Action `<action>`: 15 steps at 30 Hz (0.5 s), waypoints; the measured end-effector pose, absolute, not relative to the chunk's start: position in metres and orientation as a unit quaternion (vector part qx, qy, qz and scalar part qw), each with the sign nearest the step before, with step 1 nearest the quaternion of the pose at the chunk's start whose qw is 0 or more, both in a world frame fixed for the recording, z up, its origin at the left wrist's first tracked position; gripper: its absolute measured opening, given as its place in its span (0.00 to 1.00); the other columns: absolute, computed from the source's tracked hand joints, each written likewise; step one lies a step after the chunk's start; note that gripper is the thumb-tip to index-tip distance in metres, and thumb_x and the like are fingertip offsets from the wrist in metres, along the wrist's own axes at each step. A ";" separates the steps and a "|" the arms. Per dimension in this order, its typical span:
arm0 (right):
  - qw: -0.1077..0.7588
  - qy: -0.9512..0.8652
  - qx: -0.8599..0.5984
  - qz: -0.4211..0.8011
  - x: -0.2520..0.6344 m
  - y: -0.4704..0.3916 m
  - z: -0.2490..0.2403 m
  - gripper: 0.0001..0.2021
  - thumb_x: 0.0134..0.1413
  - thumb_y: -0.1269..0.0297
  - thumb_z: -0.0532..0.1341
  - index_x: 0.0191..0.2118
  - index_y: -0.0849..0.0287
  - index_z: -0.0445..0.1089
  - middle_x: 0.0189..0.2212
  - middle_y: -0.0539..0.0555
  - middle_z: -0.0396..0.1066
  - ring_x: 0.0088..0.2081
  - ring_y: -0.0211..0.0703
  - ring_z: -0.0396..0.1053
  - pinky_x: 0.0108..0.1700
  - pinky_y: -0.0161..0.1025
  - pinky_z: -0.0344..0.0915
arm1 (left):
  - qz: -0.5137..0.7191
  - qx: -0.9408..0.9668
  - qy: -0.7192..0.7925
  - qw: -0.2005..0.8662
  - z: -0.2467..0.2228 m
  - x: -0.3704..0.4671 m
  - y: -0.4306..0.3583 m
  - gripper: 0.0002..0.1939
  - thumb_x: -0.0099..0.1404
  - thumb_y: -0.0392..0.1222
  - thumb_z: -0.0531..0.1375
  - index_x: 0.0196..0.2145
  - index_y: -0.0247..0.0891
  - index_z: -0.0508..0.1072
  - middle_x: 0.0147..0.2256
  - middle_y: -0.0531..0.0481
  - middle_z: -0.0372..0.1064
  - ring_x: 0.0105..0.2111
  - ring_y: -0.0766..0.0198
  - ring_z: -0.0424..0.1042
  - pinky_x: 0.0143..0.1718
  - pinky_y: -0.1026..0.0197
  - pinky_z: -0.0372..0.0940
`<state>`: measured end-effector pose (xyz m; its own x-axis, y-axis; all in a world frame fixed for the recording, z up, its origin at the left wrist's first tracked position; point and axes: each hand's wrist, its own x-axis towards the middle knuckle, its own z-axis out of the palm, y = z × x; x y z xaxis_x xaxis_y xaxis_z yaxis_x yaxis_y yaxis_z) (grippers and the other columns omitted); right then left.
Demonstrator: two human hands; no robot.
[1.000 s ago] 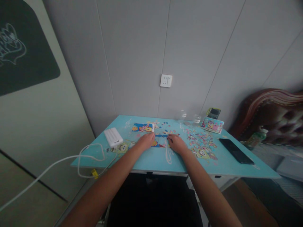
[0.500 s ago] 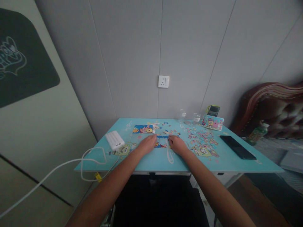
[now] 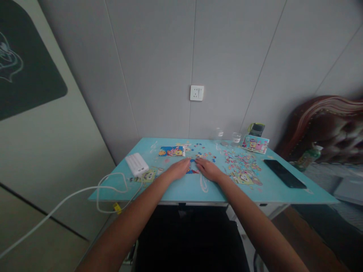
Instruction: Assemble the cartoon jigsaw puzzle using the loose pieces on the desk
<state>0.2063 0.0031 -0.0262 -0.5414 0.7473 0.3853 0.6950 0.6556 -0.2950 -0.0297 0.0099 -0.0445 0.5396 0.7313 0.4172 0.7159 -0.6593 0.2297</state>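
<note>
My left hand (image 3: 178,169) and my right hand (image 3: 208,169) lie flat on a light blue table (image 3: 181,190), fingertips almost meeting over a small joined patch of puzzle (image 3: 192,170) that they mostly cover. Both hands press down with fingers together; neither lifts anything. Loose colourful puzzle pieces (image 3: 241,164) are scattered to the right of my right hand. A finished-looking cartoon puzzle strip (image 3: 171,152) lies just behind my left hand.
A white power bank (image 3: 136,164) with a white cable (image 3: 106,189) lies left. A black phone (image 3: 284,178) lies right. Two clear glasses (image 3: 227,137), a cartoon picture card (image 3: 255,144) and a dark box stand at the back. A wall socket (image 3: 196,93) is above.
Both hands have slid inward over the joined patch until their fingertips nearly touch. The camera view shifted slightly.
</note>
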 end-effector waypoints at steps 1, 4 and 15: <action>0.242 -0.881 -0.402 0.058 0.206 0.004 -0.026 0.17 0.68 0.59 0.62 0.59 0.57 0.68 0.59 0.60 0.67 0.55 0.52 0.70 0.55 0.56 0.70 | 0.243 0.878 0.411 0.015 -0.045 -0.029 0.010 0.19 0.73 0.48 0.61 0.57 0.38 0.69 0.55 0.42 0.68 0.50 0.54 0.72 0.50 0.46 0.71; 0.235 -0.890 -0.385 0.069 0.206 0.006 -0.026 0.18 0.67 0.59 0.62 0.59 0.57 0.68 0.60 0.60 0.67 0.56 0.53 0.69 0.56 0.57 0.69 | 0.236 0.883 0.405 0.013 -0.045 -0.028 0.012 0.18 0.73 0.48 0.61 0.56 0.38 0.70 0.55 0.42 0.68 0.50 0.54 0.72 0.50 0.46 0.71; 0.227 -0.889 -0.389 0.077 0.203 0.001 -0.030 0.18 0.68 0.59 0.62 0.59 0.57 0.68 0.60 0.60 0.66 0.56 0.53 0.69 0.57 0.57 0.68 | 0.215 0.898 0.384 0.006 -0.046 -0.029 0.007 0.19 0.72 0.48 0.61 0.57 0.37 0.69 0.55 0.42 0.68 0.51 0.54 0.72 0.50 0.46 0.71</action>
